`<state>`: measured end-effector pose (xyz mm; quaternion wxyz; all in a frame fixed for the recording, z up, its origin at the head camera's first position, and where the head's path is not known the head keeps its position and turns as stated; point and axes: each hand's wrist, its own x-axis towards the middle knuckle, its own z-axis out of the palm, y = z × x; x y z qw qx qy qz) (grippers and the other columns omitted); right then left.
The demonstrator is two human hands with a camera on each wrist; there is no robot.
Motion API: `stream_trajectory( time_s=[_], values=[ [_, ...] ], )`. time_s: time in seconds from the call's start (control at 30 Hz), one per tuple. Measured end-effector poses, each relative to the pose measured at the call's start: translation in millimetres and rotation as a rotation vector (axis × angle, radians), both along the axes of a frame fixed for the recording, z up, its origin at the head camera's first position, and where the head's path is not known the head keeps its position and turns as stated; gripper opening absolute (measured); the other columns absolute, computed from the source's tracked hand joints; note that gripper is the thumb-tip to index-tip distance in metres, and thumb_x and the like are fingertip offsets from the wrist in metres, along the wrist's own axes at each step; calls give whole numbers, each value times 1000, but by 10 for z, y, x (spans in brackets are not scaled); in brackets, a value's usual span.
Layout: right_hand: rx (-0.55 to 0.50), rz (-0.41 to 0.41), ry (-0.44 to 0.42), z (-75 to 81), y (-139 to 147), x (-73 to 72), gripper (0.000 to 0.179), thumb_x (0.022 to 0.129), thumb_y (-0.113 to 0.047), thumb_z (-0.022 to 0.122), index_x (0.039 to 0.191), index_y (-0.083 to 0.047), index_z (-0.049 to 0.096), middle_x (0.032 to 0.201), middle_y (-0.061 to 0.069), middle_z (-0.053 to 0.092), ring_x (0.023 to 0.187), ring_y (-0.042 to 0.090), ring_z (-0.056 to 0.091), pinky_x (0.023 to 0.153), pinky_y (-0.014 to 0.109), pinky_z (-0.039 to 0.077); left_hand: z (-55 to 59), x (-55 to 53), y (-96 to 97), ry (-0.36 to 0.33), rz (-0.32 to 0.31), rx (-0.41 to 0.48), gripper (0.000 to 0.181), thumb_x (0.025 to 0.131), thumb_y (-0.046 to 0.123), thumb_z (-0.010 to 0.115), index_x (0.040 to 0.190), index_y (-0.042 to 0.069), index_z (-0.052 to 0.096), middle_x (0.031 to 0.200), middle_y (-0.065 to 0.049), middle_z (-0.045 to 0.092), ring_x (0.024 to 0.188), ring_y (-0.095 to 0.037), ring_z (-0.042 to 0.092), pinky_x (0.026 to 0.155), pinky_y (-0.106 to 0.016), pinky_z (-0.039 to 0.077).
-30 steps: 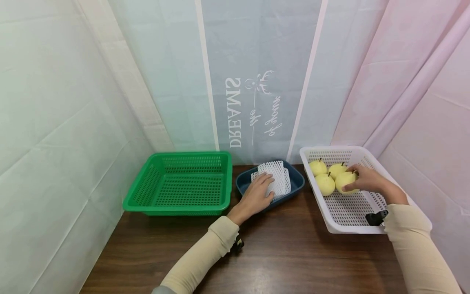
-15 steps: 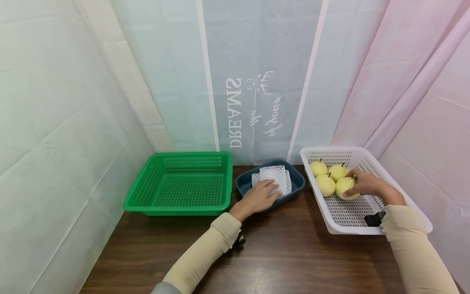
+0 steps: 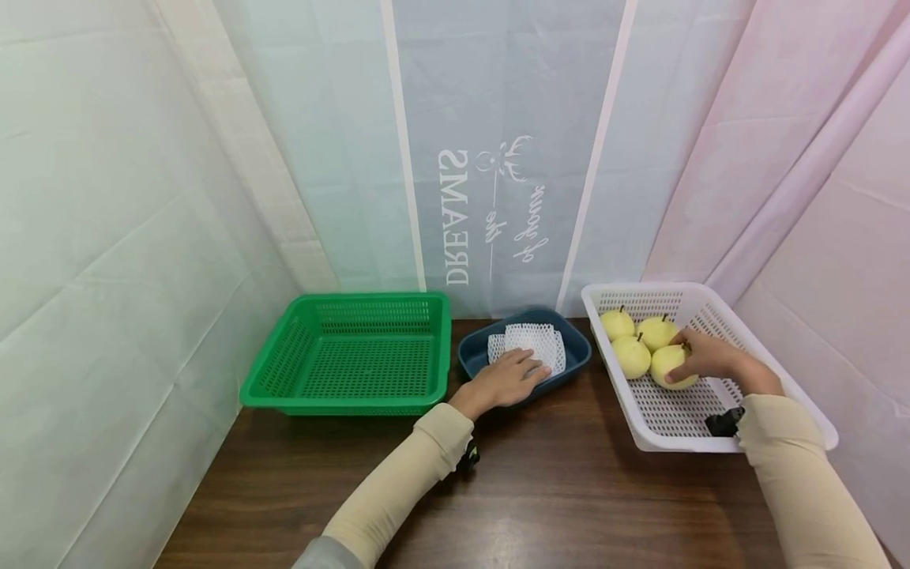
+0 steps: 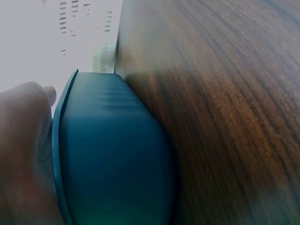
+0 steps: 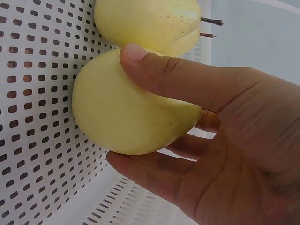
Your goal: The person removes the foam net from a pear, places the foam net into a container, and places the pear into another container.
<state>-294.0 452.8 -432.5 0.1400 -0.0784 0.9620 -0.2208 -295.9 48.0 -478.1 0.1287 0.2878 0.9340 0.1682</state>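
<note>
My right hand (image 3: 711,355) grips a yellow pear (image 5: 126,108) inside the white basket (image 3: 643,431), thumb on one side and fingers curled round the other. Several pears are together there; another pear (image 5: 145,21) lies beside the held one in the right wrist view. My left hand (image 3: 503,381) reaches over the near rim of a small dark blue tray (image 3: 476,348), its fingers resting on white foam fruit nets (image 3: 535,341). Part of the nets is hidden under the hand. In the left wrist view the tray's outer wall (image 4: 112,150) stands beside the thumb.
A green basket (image 3: 370,367) stands left of the blue tray, with nothing in it. All the containers stand along the back of a brown wooden table (image 3: 569,490). Pale curtains (image 3: 341,158) hang behind and on both sides.
My left hand has moved slightly right and toward the person, and the top foam net has slid the same way. My right hand and its pear have shifted slightly toward the person.
</note>
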Motion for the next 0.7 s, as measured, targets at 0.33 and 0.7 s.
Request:
stream_trajectory(
  time_s=[0.33, 0.7],
  values=[
    [-3, -22, -34, 2, -10, 6, 84, 83, -28, 92, 130, 21, 43, 116, 38, 60, 100, 42, 62, 81, 49, 56, 10, 0, 30, -36, -28, -81, 66, 114, 61, 17, 166, 28, 41, 178, 5, 25, 167, -18, 14, 134, -37, 20],
    [-56, -46, -109, 4, -27, 5, 90, 87, -26, 90, 133, 26, 33, 122, 45, 51, 97, 40, 64, 77, 50, 63, 51, 16, 19, -33, -60, -99, 60, 117, 51, 17, 167, 25, 38, 179, 3, 23, 167, -19, 14, 134, -34, 18]
  ],
)
